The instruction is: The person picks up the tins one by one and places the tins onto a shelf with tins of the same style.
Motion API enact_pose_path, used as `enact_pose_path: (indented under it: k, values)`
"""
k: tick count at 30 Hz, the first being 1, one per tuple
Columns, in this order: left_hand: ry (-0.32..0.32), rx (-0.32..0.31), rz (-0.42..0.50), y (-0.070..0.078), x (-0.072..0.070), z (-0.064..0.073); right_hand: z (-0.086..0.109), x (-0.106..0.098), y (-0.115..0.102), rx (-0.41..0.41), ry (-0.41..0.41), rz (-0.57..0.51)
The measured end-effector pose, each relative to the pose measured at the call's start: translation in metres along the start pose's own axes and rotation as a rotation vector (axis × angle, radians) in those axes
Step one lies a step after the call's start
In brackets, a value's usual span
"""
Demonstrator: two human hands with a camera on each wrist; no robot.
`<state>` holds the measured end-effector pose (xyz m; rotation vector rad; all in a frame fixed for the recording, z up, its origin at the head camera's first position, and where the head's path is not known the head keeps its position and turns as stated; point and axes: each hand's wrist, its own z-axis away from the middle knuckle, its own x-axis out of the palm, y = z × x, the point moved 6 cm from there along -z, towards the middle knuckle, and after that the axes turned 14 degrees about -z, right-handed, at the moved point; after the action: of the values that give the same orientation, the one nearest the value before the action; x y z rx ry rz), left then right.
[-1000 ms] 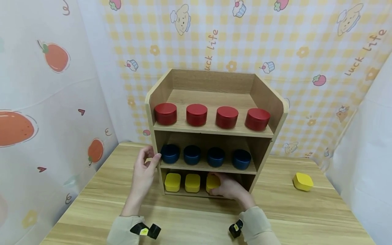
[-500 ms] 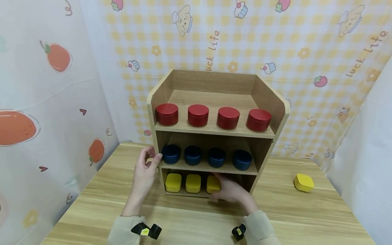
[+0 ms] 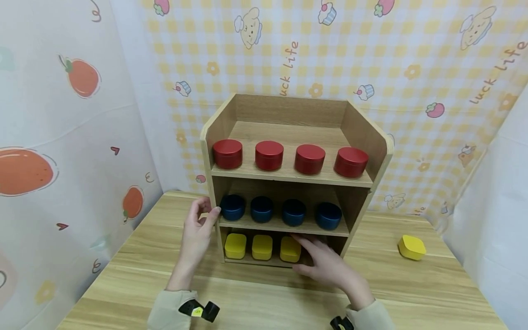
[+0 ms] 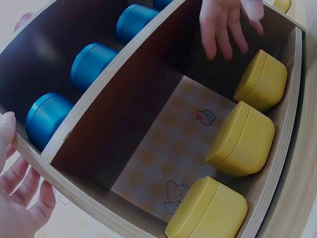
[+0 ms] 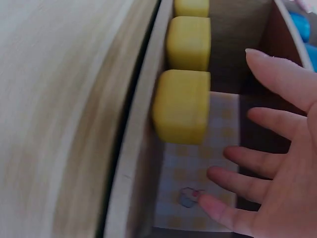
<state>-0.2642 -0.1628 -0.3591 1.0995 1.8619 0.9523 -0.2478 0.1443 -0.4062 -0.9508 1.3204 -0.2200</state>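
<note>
A small wooden shelf (image 3: 288,178) with three levels stands on the table. My left hand (image 3: 198,229) grips its left side panel, the thumb on the front edge and the curled fingers behind it, as the left wrist view shows. Three yellow square-cornered tins (image 3: 261,247) stand in a row on the bottom level. My right hand (image 3: 327,263) is at the right end of that row, its fingers spread and holding nothing. In the right wrist view the fingers (image 5: 242,183) are apart from the nearest yellow tin (image 5: 182,106).
Several round blue tins (image 3: 294,212) line the middle level, and several round red tins (image 3: 269,156) the top one. Another yellow tin (image 3: 411,247) lies on the wooden table (image 3: 255,307) to the right. A patterned cloth (image 3: 321,55) hangs behind the shelf.
My right hand has let go of the third yellow tin and drawn back to the right, its fingers spreading. The left hand keeps its hold on the side panel.
</note>
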Motion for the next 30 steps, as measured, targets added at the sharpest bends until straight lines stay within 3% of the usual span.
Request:
enact_pose_path:
  k: [11,20,24,30]
  values:
    - [0.007,-0.001,0.018,-0.003,0.0,-0.001,0.042,-0.029,-0.015,-0.155,0.059,0.055]
    - [0.003,-0.001,0.03,-0.001,0.0,-0.001,0.077,-0.054,-0.018,-0.353,0.267,0.201]
    - [0.007,0.003,0.028,0.0,-0.001,-0.001,0.093,-0.06,-0.01,-0.414,0.325,0.219]
    - [0.006,0.008,0.022,0.002,0.0,0.0,0.118,-0.068,0.019,-0.46,0.388,0.11]
